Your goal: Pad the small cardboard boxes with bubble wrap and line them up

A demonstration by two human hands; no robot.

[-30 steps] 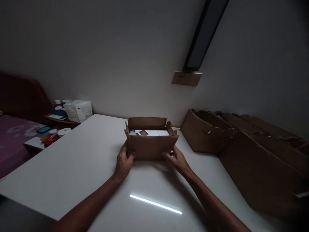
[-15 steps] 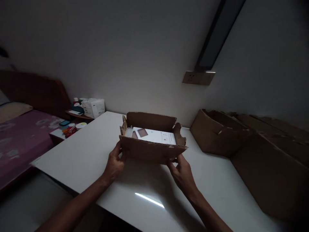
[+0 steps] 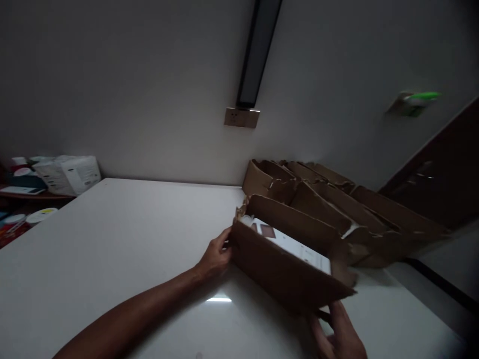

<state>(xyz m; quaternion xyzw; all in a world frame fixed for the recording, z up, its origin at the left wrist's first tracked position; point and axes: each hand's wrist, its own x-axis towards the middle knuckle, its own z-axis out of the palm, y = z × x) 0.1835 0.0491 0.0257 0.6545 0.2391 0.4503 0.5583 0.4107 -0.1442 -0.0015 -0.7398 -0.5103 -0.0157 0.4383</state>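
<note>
An open-topped brown cardboard box is between my hands above the white table, angled with its right end nearer to me. Inside it lies a white carton with a brown square printed on it, beside a small clear plastic item at the left end. My left hand grips the box's left end, its fingers partly hidden behind the cardboard. At the lower right corner, my right hand holds the box from below, thumb and fingers closed on the edge.
Several similar open cardboard boxes stand in rows at the table's right, just behind the held one. The white table meets the wall, which carries a socket plate. A white package sits on a side stand at left.
The box has moved right, toward the other boxes, and turned so its right end comes nearer to me. Both hands have kept hold of it. My view has swung to the right.
</note>
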